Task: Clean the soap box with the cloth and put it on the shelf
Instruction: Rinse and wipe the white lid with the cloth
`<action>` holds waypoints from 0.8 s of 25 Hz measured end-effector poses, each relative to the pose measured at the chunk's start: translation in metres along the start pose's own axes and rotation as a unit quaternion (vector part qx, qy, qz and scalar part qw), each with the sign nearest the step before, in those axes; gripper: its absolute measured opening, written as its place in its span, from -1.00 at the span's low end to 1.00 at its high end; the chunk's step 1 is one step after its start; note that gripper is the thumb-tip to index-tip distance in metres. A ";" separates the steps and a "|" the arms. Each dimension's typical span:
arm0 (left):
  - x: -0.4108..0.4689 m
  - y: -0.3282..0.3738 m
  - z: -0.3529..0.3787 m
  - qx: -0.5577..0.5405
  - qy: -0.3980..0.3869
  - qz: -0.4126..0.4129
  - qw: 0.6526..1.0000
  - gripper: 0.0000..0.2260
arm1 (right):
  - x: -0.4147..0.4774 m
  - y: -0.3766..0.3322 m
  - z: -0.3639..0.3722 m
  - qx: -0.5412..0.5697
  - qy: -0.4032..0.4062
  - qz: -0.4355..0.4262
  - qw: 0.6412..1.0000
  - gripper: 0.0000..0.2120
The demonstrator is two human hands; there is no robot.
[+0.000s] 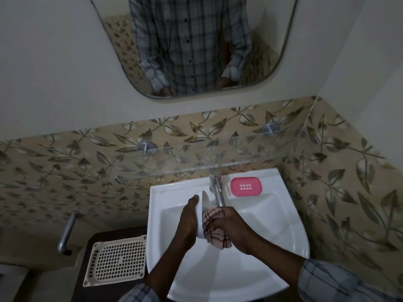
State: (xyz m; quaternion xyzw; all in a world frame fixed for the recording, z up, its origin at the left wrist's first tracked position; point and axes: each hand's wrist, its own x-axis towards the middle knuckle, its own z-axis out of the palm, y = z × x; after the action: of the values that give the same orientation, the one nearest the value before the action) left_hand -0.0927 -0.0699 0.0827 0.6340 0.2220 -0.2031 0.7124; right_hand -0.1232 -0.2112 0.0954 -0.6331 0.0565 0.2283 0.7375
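Note:
Over the white sink, my left hand holds a white soap box part on edge, fingers wrapped behind it. My right hand grips a bunched pink cloth with dark checks and presses it against the white piece's inner side. A pink soap box tray with small slots lies flat on the sink's back rim, right of the tap. The clear glass shelf runs along the tiled wall above the sink, with nothing on it.
A cream plastic grid tray lies on a dark stand left of the sink. A metal pipe sticks out of the left wall. The mirror hangs above, and tiled walls close in at the right.

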 end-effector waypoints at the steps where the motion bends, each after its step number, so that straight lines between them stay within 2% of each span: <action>1: 0.000 -0.005 0.000 0.003 -0.009 0.067 0.998 -0.63 | -0.001 -0.001 0.001 0.051 0.014 0.018 0.998 -0.85; 3: 0.002 -0.013 -0.004 0.024 -0.047 0.203 0.978 -0.62 | -0.002 -0.006 0.006 0.135 0.026 0.038 0.990 -0.81; 4: 0.005 -0.017 -0.007 0.053 -0.059 0.249 0.965 -0.52 | -0.001 -0.010 0.007 0.173 0.032 0.045 0.983 -0.77; 7: 0.013 -0.028 -0.020 0.181 -0.091 0.315 0.927 -0.23 | 0.005 -0.024 0.003 0.256 0.054 0.054 0.964 -0.76; 10: 0.014 -0.036 -0.028 0.201 -0.124 0.317 0.918 -0.13 | 0.000 -0.029 -0.002 0.183 0.022 0.002 0.983 -0.79; 12: 0.012 -0.036 -0.027 0.294 -0.131 0.358 0.877 -0.16 | -0.008 -0.023 -0.003 0.080 0.020 -0.045 0.996 -0.64; 13: 0.009 -0.036 -0.026 0.303 -0.151 0.350 0.874 -0.15 | -0.011 -0.019 -0.004 0.034 0.042 -0.069 0.996 -0.58; 14: 0.007 -0.033 -0.024 0.273 -0.167 0.313 0.894 -0.13 | -0.012 -0.018 -0.007 -0.009 0.066 -0.095 0.993 -0.54; 15: 0.004 -0.029 -0.024 0.204 -0.162 0.254 0.931 -0.12 | -0.012 -0.017 -0.012 -0.056 0.076 -0.120 0.988 -0.51; 16: 0.005 -0.022 -0.025 0.109 -0.139 0.182 0.967 -0.18 | -0.011 -0.020 -0.017 -0.114 0.066 -0.144 0.981 -0.49; 17: 0.007 -0.011 -0.025 0.006 -0.129 0.088 0.988 -0.28 | -0.010 -0.022 -0.021 -0.190 0.039 -0.167 0.967 -0.48; 18: 0.011 0.002 -0.025 -0.081 -0.145 -0.034 0.985 -0.30 | -0.009 -0.023 -0.023 -0.296 0.008 -0.199 0.934 -0.48; 19: 0.014 0.017 -0.023 -0.133 -0.174 -0.143 0.965 -0.24 | -0.007 -0.023 -0.025 -0.408 -0.013 -0.249 0.878 -0.47; 20: 0.013 0.028 -0.022 -0.163 -0.196 -0.218 0.942 -0.18 | -0.003 -0.018 -0.026 -0.497 -0.032 -0.310 0.810 -0.44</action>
State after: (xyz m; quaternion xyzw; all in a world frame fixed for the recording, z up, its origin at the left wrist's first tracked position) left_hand -0.0671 -0.0450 0.0954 0.3933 0.2411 -0.4350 0.7733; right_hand -0.1134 -0.2385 0.1084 -0.8894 -0.2874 0.0051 0.3554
